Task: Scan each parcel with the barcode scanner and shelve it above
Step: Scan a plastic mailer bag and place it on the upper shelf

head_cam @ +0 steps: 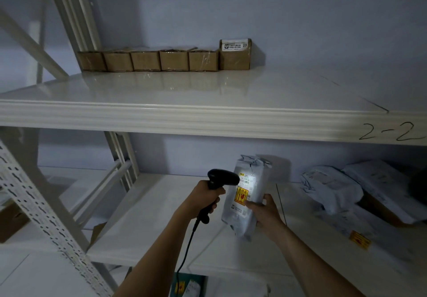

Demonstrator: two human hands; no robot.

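1. Head view looks into white racking, with the person's two bare arms reaching in under the upper shelf [208, 116], whose edge is marked "2-2".
2. Left hand [206, 196] has its grip wrapped tight round the handle of the black barcode scanner [221, 177], the cable trailing down from it.
3. Right hand [263, 212] has its grip clamped on the lower right edge of a grey bagged parcel [245, 195], held upright in the air above the lower shelf [147, 215].
4. A bright patch of light falls on the parcel's label just beside the scanner's nose, so I'd judge the scan of this one is under way right now.
5. Done so far, by the look of it: six cardboard boxes [161, 59] stand in a row at the back left of the upper shelf, touching one another.
6. Left to do: this parcel has yet to go up, and a heap of grey bags [335, 185] lies on the lower shelf to the right, with at least several there; exact count unclear in the dim light.
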